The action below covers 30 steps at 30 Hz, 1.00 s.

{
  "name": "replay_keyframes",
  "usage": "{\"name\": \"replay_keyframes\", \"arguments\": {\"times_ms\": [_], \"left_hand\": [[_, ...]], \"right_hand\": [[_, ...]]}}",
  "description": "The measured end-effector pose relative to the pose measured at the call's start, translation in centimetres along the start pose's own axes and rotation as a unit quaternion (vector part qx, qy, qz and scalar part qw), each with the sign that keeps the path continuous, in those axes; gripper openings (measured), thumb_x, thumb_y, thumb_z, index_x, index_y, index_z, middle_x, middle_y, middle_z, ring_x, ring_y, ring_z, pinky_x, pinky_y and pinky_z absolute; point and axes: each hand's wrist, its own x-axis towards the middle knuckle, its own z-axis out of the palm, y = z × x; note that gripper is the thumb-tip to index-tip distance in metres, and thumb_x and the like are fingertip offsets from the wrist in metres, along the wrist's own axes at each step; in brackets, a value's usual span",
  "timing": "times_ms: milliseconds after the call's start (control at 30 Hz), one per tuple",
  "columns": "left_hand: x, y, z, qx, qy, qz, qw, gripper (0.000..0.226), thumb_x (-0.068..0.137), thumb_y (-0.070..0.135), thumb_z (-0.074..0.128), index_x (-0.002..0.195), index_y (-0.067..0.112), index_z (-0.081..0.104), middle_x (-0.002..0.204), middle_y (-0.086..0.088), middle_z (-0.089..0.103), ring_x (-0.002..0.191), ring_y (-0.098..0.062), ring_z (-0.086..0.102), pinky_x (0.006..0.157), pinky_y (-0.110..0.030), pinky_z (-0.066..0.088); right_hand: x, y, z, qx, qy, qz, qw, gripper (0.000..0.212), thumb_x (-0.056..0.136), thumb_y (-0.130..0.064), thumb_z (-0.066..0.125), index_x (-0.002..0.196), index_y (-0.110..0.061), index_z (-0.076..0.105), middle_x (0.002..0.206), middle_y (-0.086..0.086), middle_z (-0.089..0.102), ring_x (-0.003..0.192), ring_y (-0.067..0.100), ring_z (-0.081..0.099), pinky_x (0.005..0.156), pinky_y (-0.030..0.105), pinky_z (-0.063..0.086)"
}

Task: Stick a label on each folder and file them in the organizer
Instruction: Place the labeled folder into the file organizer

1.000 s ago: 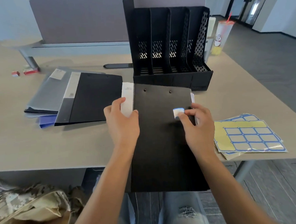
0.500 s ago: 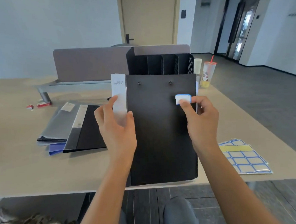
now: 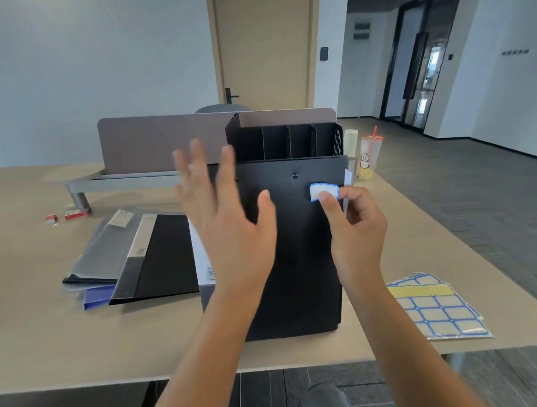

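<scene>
Grey and black folders (image 3: 133, 260) stacked far left on tabletop (image 3: 35, 340), unlabelled, judging by bare covers. Left hand (image 3: 228, 224) spread wide, fingers straight, holding nothing, in front of black folder (image 3: 298, 264). Right hand (image 3: 355, 230) grip pinches folder's right edge, thumb pressing blue-bordered label (image 3: 324, 191) near top corner. Advice: smooth label flat, then slot folder into organizer (image 3: 285, 141) just behind. Label sheets (image 3: 437, 309) far right.

the blurred left hand (image 3: 227, 218) hides the black folder's (image 3: 298, 264) left edge.
</scene>
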Motion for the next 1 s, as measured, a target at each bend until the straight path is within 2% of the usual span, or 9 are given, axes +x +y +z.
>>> {"name": "replay_keyframes", "arguments": {"times_ms": [67,167,267,367,533,633,700,833,1000], "left_hand": [[1.4,1.5,0.6,0.056,-0.062,0.072,0.994,0.053,0.095,0.020,0.062,0.147,0.019,0.052,0.165,-0.005,0.031,0.157,-0.025,0.012,0.125,-0.060,0.005],[3.7,2.9,1.1,0.123,-0.144,0.100,0.977,0.036,0.100,0.025,0.058,0.135,0.029,0.063,0.144,0.004,0.059,0.145,-0.017,0.042,0.125,-0.057,-0.001],[4.5,3.0,1.2,0.111,-0.207,0.097,0.967,0.031,0.101,0.023,0.056,0.129,0.031,0.067,0.122,0.007,0.071,0.116,-0.017,0.063,0.122,-0.051,0.022],[4.2,3.0,1.0,0.101,-0.203,0.108,0.968,0.031,0.100,0.023,0.056,0.128,0.030,0.068,0.119,0.007,0.071,0.108,-0.016,0.063,0.110,-0.043,0.034],[3.7,3.7,0.6,0.065,-0.194,0.112,0.972,0.027,0.098,0.020,0.061,0.123,0.021,0.071,0.116,0.003,0.072,0.110,-0.020,0.064,0.108,-0.040,0.040],[3.6,4.3,0.5,0.056,-0.192,0.102,0.974,0.026,0.096,0.019,0.063,0.121,0.020,0.070,0.113,0.003,0.073,0.103,-0.020,0.066,0.093,-0.038,0.049],[3.2,4.4,0.6,0.060,-0.179,0.118,0.975,0.029,0.096,0.017,0.063,0.124,0.023,0.069,0.110,0.004,0.073,0.098,-0.020,0.065,0.093,-0.039,0.048],[2.6,3.9,1.1,0.061,-0.168,0.132,0.975,0.034,0.098,0.015,0.059,0.127,0.029,0.070,0.113,0.007,0.071,0.102,-0.016,0.060,0.098,-0.032,0.036],[2.4,4.1,1.1,0.032,-0.157,0.121,0.980,0.032,0.097,0.028,0.053,0.122,0.032,0.072,0.106,0.013,0.069,0.098,-0.009,0.056,0.095,-0.022,0.027]], "right_hand": [[-0.1,-0.3,-0.1,0.000,-0.006,-0.009,1.000,0.012,0.095,-0.022,0.077,0.090,-0.017,0.067,0.076,-0.019,0.059,0.075,0.005,0.053,0.074,0.021,0.044],[-0.1,-0.9,-0.5,-0.007,-0.016,-0.019,1.000,0.013,0.096,-0.022,0.076,0.090,-0.016,0.067,0.075,-0.020,0.057,0.074,0.005,0.051,0.071,0.019,0.042],[0.2,-1.6,-1.1,-0.005,-0.030,-0.007,1.000,0.011,0.095,-0.021,0.077,0.089,-0.018,0.068,0.072,-0.021,0.056,0.070,0.004,0.048,0.067,0.015,0.039],[0.6,-2.3,-1.9,0.000,-0.035,-0.005,0.999,0.009,0.096,-0.020,0.077,0.090,-0.018,0.070,0.073,-0.017,0.060,0.068,0.004,0.051,0.066,0.014,0.041],[0.5,-3.8,-2.6,0.010,-0.015,-0.008,1.000,0.004,0.096,-0.015,0.075,0.097,-0.011,0.074,0.090,-0.009,0.075,0.083,0.000,0.068,0.075,0.011,0.049],[0.6,-4.4,-2.9,0.003,-0.014,-0.009,1.000,0.004,0.097,-0.018,0.075,0.096,-0.015,0.073,0.089,-0.009,0.075,0.083,0.000,0.068,0.075,0.010,0.049],[0.6,-4.6,-3.0,-0.005,-0.016,-0.005,1.000,0.004,0.097,-0.020,0.075,0.095,-0.017,0.074,0.086,-0.011,0.075,0.079,-0.001,0.068,0.074,0.010,0.049],[0.6,-4.7,-3.0,-0.015,-0.013,-0.001,1.000,0.006,0.096,-0.022,0.076,0.094,-0.016,0.076,0.086,-0.008,0.076,0.080,0.005,0.070,0.075,0.014,0.051],[0.5,-4.7,-2.7,-0.016,-0.006,-0.005,1.000,0.005,0.095,-0.023,0.078,0.093,-0.018,0.076,0.083,-0.009,0.075,0.081,0.011,0.070,0.073,0.015,0.050]]}}
